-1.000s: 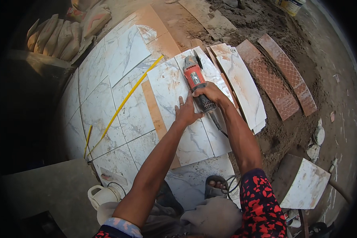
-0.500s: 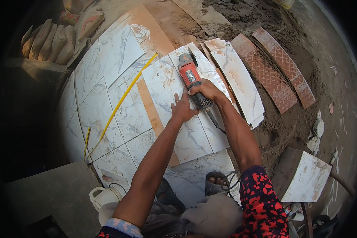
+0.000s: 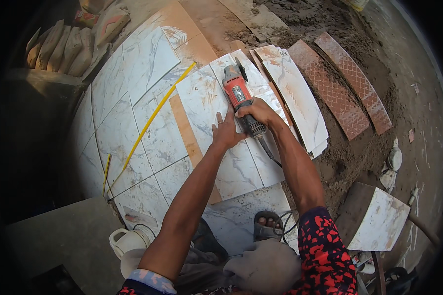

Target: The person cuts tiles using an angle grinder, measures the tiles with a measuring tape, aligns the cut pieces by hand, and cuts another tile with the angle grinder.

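My right hand [image 3: 258, 111] is wrapped round the body of a red and grey angle grinder [image 3: 237, 92]. Its dark disc [image 3: 241, 70] stands on edge at the right side of the grinder's head, over the marbled tile. Beside the grinder, my left hand [image 3: 226, 130] rests on a white marbled tile [image 3: 200, 93] with its fingers stretched out. The left thumb lies close to the tool's rear; whether it touches cannot be made out. A line runs lengthwise along the tile surface under the tool. From the grinder's back end a dark cord [image 3: 268, 150] trails toward my right forearm.
A yellow measuring strip [image 3: 151, 123] lies across the laid floor tiles [image 3: 160, 140] at left. Stacked tiles [image 3: 293, 93] and brown tile strips [image 3: 330, 88] lie at right on loose soil. Sacks [image 3: 66, 49] stand far left; a white jug [image 3: 128, 241] is near my feet.
The grinder and my right hand have shifted very slightly, and the disc shows a little more of its face. My left hand stays in nearly the same place on the tile.
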`<act>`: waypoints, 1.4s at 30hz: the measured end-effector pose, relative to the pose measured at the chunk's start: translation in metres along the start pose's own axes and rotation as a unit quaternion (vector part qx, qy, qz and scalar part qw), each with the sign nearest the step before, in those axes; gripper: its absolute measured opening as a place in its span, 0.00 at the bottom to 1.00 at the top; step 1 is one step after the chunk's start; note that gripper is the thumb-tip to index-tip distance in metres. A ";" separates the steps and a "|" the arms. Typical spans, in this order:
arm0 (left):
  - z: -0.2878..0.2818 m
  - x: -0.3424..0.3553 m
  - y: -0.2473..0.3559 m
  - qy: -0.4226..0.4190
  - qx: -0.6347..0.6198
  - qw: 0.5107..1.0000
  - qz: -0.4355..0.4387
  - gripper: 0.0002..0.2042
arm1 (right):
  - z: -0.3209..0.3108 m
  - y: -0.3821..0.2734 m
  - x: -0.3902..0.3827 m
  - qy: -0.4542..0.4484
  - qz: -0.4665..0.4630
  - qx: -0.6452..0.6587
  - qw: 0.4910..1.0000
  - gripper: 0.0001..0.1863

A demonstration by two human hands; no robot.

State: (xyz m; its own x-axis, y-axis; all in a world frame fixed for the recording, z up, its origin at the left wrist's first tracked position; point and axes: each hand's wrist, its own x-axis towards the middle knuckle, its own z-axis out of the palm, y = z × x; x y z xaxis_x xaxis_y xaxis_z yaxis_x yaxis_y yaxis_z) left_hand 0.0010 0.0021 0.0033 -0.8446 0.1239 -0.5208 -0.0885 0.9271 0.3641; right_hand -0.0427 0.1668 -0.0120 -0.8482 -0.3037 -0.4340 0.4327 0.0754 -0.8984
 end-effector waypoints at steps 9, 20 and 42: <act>0.000 0.000 -0.001 0.004 0.002 1.000 0.000 0.63 | 0.002 0.000 -0.010 -0.001 -0.008 0.011 1.000 0.21; 0.002 0.001 -0.003 0.006 0.008 1.000 0.003 0.63 | 0.001 0.008 -0.017 -0.009 -0.003 0.012 1.000 0.22; 0.002 0.001 0.000 0.005 -0.001 1.000 -0.003 0.62 | 0.003 0.007 -0.033 -0.001 0.001 0.010 1.000 0.22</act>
State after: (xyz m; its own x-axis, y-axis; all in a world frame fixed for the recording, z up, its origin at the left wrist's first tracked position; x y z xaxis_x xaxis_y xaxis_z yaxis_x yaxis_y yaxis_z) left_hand 0.0014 0.0026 0.0017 -0.8499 0.1149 -0.5143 -0.0947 0.9268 0.3634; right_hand -0.0107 0.1748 -0.0041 -0.8467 -0.3049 -0.4361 0.4408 0.0572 -0.8958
